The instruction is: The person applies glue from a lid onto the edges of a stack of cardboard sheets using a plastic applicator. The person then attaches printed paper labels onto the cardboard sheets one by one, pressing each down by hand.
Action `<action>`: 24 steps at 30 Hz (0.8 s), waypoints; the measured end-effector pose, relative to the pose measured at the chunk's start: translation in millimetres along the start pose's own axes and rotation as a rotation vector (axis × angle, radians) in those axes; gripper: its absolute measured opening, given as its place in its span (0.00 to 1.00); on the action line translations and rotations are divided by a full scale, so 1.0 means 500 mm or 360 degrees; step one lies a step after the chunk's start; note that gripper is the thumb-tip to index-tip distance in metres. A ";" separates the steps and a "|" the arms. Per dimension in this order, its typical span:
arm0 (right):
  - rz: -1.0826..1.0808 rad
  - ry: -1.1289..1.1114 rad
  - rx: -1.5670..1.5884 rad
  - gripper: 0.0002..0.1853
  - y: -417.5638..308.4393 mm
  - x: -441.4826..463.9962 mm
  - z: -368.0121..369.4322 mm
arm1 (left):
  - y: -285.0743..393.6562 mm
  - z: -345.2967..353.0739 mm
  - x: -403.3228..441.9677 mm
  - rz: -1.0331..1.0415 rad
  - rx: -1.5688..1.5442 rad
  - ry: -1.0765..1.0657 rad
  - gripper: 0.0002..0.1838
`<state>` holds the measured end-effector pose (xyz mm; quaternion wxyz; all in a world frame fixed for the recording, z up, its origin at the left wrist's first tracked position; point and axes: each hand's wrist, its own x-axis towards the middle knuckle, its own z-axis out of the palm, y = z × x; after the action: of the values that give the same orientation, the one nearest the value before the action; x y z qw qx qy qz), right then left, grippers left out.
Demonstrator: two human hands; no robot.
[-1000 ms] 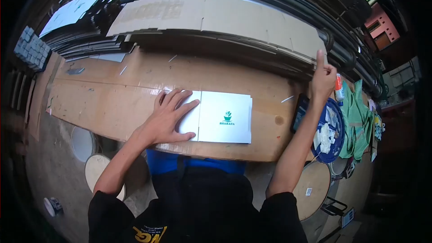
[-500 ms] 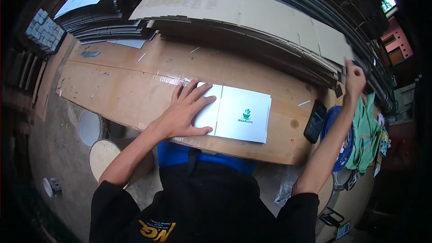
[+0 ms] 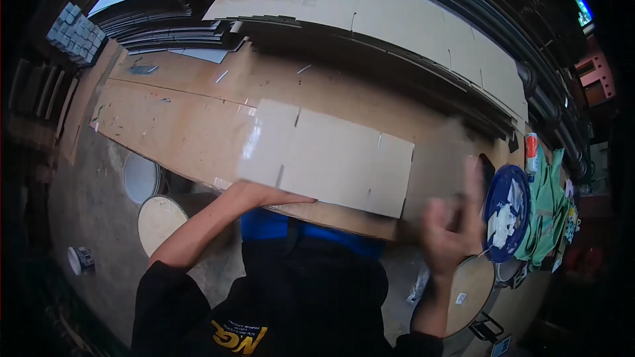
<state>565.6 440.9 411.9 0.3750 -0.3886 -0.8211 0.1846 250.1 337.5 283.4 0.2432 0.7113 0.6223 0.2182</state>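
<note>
My left hand (image 3: 254,193) meets the card (image 3: 331,158) by the table's (image 3: 172,119) near edge; I can't tell its grip, nor my blurred right hand's (image 3: 450,235). Loose support could tip the card off.

A blue bowl (image 3: 489,210) with white stuff (image 3: 504,225) in it sits next to a green cloth (image 3: 546,215). A red and white bottle (image 3: 531,153) is near them. On the floor (image 3: 109,225) are a bucket (image 3: 141,178), a small tub (image 3: 81,261) and a drum (image 3: 160,225). Long dark pipes (image 3: 486,30) run at the back.
</note>
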 end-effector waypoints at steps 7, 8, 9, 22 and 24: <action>-0.0037 -0.1280 -0.0487 0.44 -0.008 0.042 0.139 | 0.014 -0.005 0.004 0.0058 0.0282 0.0346 0.42; -0.0062 -0.1290 -0.0472 0.44 -0.004 0.054 0.149 | 0.016 -0.007 0.002 0.0032 0.0294 0.0356 0.42; -0.0211 -0.1239 -0.0546 0.46 0.007 0.062 0.156 | 0.019 -0.010 0.003 -0.0033 0.0238 0.0259 0.41; -0.0374 -0.1096 -0.0247 0.54 0.094 0.059 0.197 | 0.013 -0.064 -0.104 -0.0367 -0.0042 0.0325 0.50; -0.0367 -0.1101 -0.0250 0.54 0.097 0.058 0.195 | 0.032 -0.078 -0.091 -0.0276 -0.0263 0.0283 0.52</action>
<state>503.6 492.5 333.4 0.0625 -0.2359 -0.9493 0.1980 232.7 293.6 323.7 0.2629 0.6103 0.6804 0.3090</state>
